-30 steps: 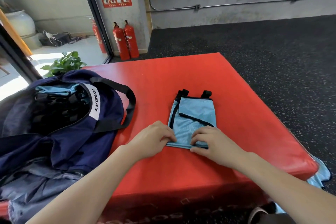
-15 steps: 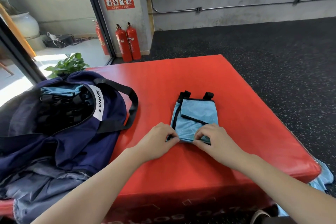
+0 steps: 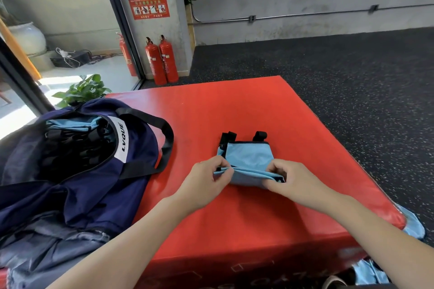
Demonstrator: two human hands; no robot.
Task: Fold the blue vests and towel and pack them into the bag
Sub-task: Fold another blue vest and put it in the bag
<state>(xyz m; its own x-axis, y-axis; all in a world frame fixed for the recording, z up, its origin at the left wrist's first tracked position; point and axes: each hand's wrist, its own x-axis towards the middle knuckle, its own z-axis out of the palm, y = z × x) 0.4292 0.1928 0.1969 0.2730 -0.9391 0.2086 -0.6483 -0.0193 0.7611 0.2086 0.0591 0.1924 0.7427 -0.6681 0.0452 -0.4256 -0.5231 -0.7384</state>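
You are facing the mat (image 3: 234, 110): the bag (image 3: 94, 171) is lying over its left edge, the vest (image 3: 249, 157) sitting right of it.

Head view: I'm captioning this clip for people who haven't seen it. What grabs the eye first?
The red mat fills the middle. On it lies a blue vest, its near edge pinched and lifted by the left hand and right hand. The navy bag gapes open at the left, blue fabric showing inside.

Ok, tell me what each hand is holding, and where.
Both pinch the folded blue vest at its lifted near edge: left hand the left corner, right hand the right.
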